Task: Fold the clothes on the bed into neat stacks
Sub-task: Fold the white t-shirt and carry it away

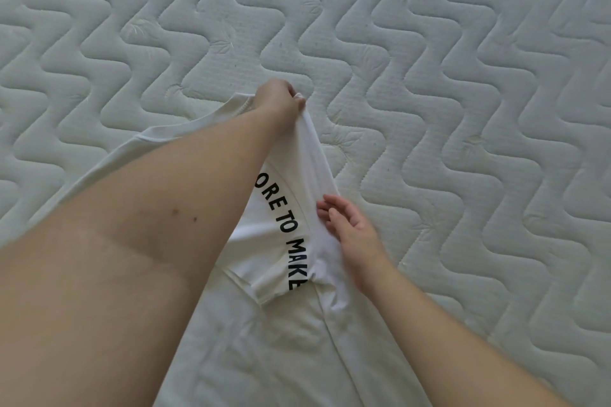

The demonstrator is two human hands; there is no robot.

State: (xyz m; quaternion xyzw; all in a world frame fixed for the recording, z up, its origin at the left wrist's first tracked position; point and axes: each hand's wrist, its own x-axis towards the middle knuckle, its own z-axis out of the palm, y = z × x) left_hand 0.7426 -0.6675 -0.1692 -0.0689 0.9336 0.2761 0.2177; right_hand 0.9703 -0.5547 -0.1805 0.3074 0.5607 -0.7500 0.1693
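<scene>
Left hand [280,99] pinching white shirt [291,205], right hand [347,225] alongside

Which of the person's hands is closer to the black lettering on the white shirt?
The right. The right hand rests with relaxed fingers on the white shirt right beside the black lettering. The left hand pinches a fold of the shirt farther up, well beyond the words.

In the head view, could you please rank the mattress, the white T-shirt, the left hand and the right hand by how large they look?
1. Quilted mattress
2. White T-shirt
3. Right hand and left hand: alike; the left reaches farther away, so unranked.
</scene>
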